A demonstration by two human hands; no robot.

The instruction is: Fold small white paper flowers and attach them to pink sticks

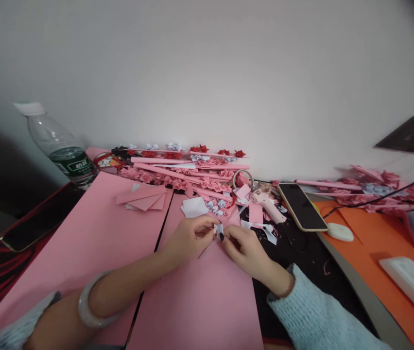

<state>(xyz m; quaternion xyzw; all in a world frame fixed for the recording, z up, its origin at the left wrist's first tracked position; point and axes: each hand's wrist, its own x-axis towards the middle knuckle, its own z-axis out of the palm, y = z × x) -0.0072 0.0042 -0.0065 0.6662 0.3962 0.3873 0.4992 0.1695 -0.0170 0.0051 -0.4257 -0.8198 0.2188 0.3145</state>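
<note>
Between my fingertips is a small piece of white paper [219, 230], pinched from both sides above a pink sheet [207, 301]. My left hand [192, 236] is closed on its left side, thumb and index finger together. On the other side my right hand [245, 247] pinches it too, with a dark fingernail showing. A thin stick-like strip [204, 251] slants down from near the left fingertips; whether it joins the paper I cannot tell. Just beyond my hands lie white paper squares [194, 207] and small white paper flowers [218, 206].
Pink paper rods and flowers [192, 177] pile against the wall. A glue gun [268, 205], a phone [302, 206] and a white mouse [340, 232] lie to the right. Pink paper pieces [145, 198] rest on the left sheet; a water bottle [59, 146] stands far left.
</note>
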